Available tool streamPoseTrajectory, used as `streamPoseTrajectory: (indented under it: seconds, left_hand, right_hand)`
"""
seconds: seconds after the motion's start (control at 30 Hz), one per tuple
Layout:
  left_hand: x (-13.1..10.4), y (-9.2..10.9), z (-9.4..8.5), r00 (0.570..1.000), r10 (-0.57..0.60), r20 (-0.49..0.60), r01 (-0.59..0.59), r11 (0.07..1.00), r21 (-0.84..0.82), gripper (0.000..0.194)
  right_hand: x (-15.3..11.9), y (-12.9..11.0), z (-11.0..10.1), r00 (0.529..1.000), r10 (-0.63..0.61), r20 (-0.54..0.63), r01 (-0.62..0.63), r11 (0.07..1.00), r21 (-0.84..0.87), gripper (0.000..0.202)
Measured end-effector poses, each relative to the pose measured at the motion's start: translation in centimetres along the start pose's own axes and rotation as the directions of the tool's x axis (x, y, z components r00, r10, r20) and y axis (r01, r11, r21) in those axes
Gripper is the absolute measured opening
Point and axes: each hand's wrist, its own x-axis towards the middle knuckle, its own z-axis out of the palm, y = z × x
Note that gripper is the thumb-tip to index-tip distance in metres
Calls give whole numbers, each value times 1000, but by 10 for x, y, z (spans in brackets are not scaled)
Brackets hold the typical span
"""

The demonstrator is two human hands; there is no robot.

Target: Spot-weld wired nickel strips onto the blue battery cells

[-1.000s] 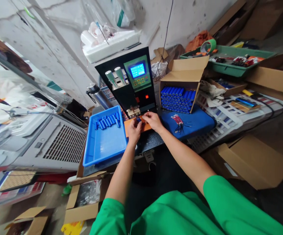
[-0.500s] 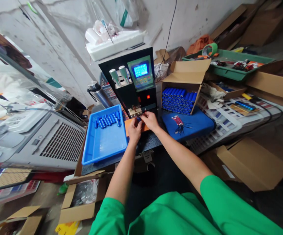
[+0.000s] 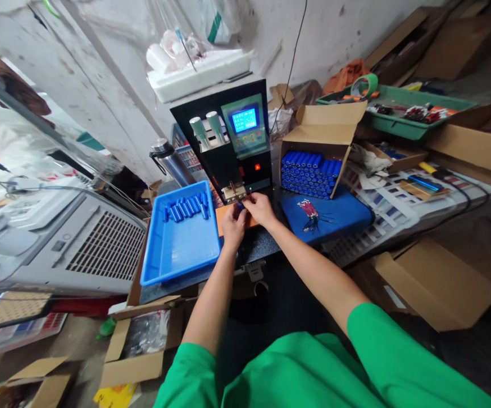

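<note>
Both my hands meet at the electrodes of a black spot welder (image 3: 249, 164) with a lit screen. My left hand (image 3: 233, 225) is closed around a blue battery cell (image 3: 240, 206), mostly hidden by the fingers, just below the electrode block (image 3: 234, 192). My right hand (image 3: 261, 209) pinches a thin wire lead (image 3: 250, 193) against the cell; only its small end shows above the fingers. Beneath the hands lies an orange block (image 3: 225, 214). To the left, a blue tray (image 3: 181, 252) holds several blue cells (image 3: 188, 207) along its far side.
An open carton (image 3: 328, 122) of stacked blue cells stands right of the welder. Red and black wire leads (image 3: 309, 215) lie on the blue pad (image 3: 343, 218). Behind the tray is a steel flask (image 3: 173, 161). A green tray (image 3: 424, 130) sits farther right.
The hands stay at the electrodes with almost no movement. The view has shifted very slightly.
</note>
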Motion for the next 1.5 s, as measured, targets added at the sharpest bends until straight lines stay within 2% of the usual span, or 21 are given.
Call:
streamPoseTrajectory:
  seconds: [0.5, 0.7, 0.93, 1.1, 1.23, 1.37, 1.5]
  left_hand:
    - [0, 0, 0, 1000, -30, 1, 30, 1000, 9, 27]
    - [0, 2, 1, 1000, -31, -8, 31, 999, 15, 28]
    - [-1, 1, 0, 999, -47, 2, 47, 999, -3, 26]
    - [-1, 4, 1, 999, -49, 15, 50, 999, -19, 21]
    - [-1, 5, 1, 999, -45, 17, 46, 996, -83, 30]
    - [-10, -3, -6, 996, -85, -21, 82, 991, -107, 38]
    - [-28, -10, -19, 998, -53, -29, 53, 999, 8, 26]
  right_hand:
    - [1, 4, 0, 1000, -13, 16, 13, 1000, 10, 16]
    - [-5, 6, -11, 997, -55, 57, 47, 991, 124, 20]
    - [-13, 9, -22, 989, -19, 150, 7, 997, 76, 32]
    - [-12, 7, -24, 986, 6, 165, -20, 997, 81, 38]
    - [-14, 4, -26, 987, 28, 161, -50, 990, 135, 38]
    - [-15, 0, -27, 984, 73, 164, -100, 981, 165, 37]
    - [-16, -1, -28, 985, 72, 158, -100, 980, 172, 36]
